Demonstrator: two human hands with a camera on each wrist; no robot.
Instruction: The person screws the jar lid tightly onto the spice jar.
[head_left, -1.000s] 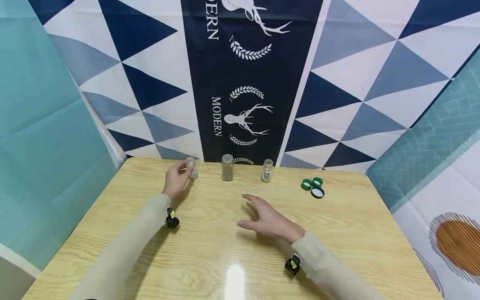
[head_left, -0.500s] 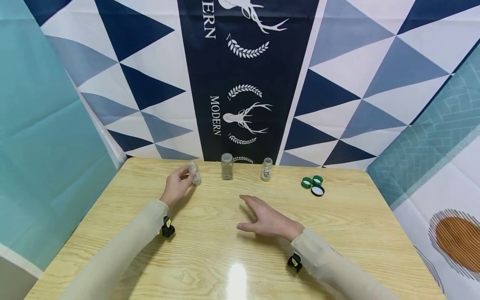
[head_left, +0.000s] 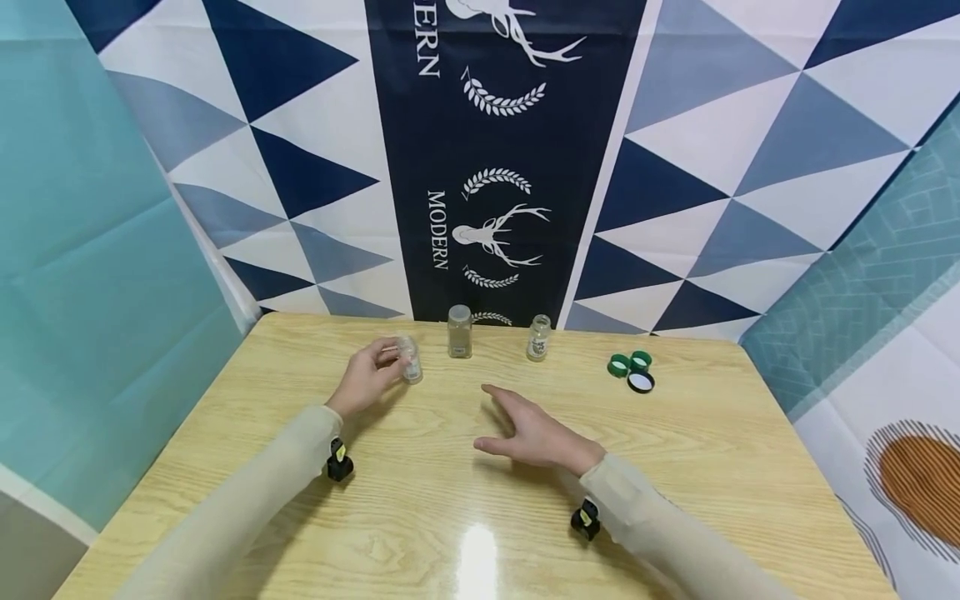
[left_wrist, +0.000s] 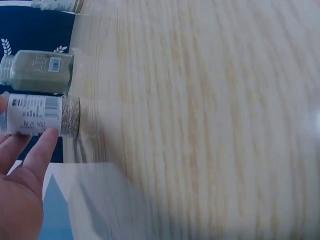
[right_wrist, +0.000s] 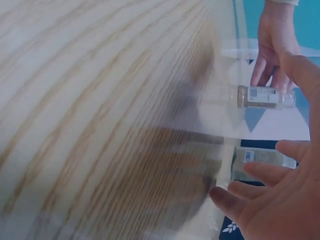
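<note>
My left hand (head_left: 367,379) grips a small round glass spice jar (head_left: 409,360) between thumb and fingers. In the left wrist view the jar (left_wrist: 37,112) has a white printed label with a barcode, and coarse pale grains show at its base. It stands nearly upright, low at the tabletop; whether it touches the wood I cannot tell. Over the middle of the table hovers my right hand (head_left: 532,429), fingers spread and holding nothing. Beyond it, along the back edge, stand a taller square-sided jar (head_left: 460,333) of brownish powder and another small labelled jar (head_left: 538,337).
Two green lids (head_left: 618,365) and a black-rimmed lid (head_left: 641,382) lie grouped at the back right of the wooden table (head_left: 420,500). A patterned cloth (head_left: 502,150) hangs right behind the table's back edge. Glare shows near the front.
My left hand has brought the small spice jar from the back edge toward me and to the right, closer to the square-sided jar. The right hand stays almost where it was.
</note>
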